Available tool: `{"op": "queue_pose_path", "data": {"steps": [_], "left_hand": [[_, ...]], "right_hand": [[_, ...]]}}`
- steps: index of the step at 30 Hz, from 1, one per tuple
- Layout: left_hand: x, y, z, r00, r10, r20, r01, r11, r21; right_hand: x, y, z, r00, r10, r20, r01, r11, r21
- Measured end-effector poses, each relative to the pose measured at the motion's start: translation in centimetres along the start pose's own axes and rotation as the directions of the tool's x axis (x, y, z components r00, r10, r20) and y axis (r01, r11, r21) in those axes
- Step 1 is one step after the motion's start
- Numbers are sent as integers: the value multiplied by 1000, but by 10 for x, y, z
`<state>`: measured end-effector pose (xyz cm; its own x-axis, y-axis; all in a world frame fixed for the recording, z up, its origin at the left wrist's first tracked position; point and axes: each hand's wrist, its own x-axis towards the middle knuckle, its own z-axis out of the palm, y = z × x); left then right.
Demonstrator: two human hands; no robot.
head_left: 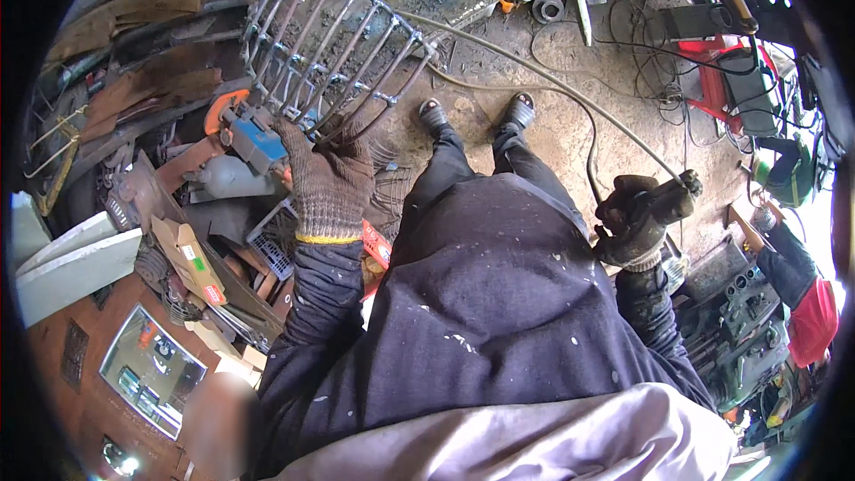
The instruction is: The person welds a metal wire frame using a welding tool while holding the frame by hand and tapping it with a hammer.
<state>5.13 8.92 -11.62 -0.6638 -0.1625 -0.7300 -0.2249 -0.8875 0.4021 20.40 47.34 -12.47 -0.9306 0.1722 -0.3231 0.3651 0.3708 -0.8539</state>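
My left hand [331, 180], in a brown knit glove with a yellow cuff, is closed at the near end of a curved rack [334, 44] of welded metal bars; the glove hides its exact grip. Just left of the glove is a blue power tool [256, 144] with an orange disc guard [224, 112]. On the right, my gloved right hand [634, 223] is wrapped round a dark handle [670, 203], which looks like a welding electrode holder. A long thin rod [561, 87] runs from its head toward the far side of the rack. A black cable curves down to that hand.
Scrap metal and boards [134, 102] crowd the left side, with an open cardboard box [189, 263] nearer. Hoses and cables cross the concrete floor [481, 138]. A red stool [708, 80] stands right. Another person [802, 289] is beside dark machinery [748, 338] at the right edge.
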Motion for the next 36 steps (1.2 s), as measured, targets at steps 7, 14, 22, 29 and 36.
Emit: {"op": "queue_pose_path", "data": {"steps": [7,14,22,29,36], "left_hand": [[3,1,-3,1000,-28,1,28,999,-20],[5,4,-10,991,-121,48,124,989,-77],[9,6,-16,987,-119,108,125,991,-50],[-5,-3,7,998,-5,-61,6,1000,8],[-2,-1,2,998,-46,-40,46,999,1]], "right_hand": [[5,-29,6,985,111,-135,-102,992,71],[4,-22,2,969,229,-94,-212,963,165],[4,-23,0,980,174,-92,-159,976,147],[5,-22,-2,993,108,-50,-103,990,94],[6,-30,-4,965,262,-25,-254,952,170]]}}
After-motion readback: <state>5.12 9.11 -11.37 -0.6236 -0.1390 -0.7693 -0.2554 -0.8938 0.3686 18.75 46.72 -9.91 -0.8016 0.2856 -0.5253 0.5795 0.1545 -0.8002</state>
